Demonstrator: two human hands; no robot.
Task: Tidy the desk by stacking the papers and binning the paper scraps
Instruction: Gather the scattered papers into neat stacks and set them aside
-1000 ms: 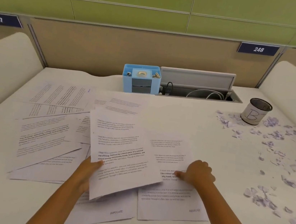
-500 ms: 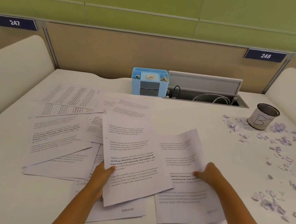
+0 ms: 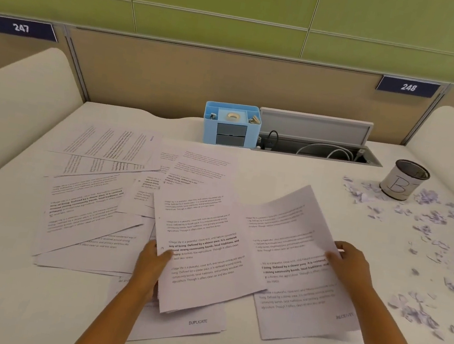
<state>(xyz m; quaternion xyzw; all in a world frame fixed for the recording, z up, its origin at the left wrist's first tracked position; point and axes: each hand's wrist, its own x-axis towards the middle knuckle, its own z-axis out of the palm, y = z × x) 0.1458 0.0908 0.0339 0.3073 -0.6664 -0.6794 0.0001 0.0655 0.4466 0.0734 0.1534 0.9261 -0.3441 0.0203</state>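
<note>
Navy plates reading 247 point(image 3: 21, 27) and 248 point(image 3: 408, 87) are showing on the partition. Bottom centre, one sheet point(image 3: 188, 322) is reading DUPLICATE; the stamp on the right sheet point(image 3: 302, 271) is too blurred to read. The left hand point(image 3: 152, 260) is pinching a middle sheet point(image 3: 202, 243); the right hand point(image 3: 350, 264) is gripping the right sheet's edge. Paper scraps point(image 3: 430, 218) are lying around a tin point(image 3: 404, 183) marked B, on the tabletop point(image 3: 292, 174) at right.

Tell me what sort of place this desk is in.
Probably a shared office or study hall with numbered seats. Signs reading 247 and 248 sit on the divider panel, a cable tray is sunk into the white desk, and a blue organizer stands beside it.
</note>
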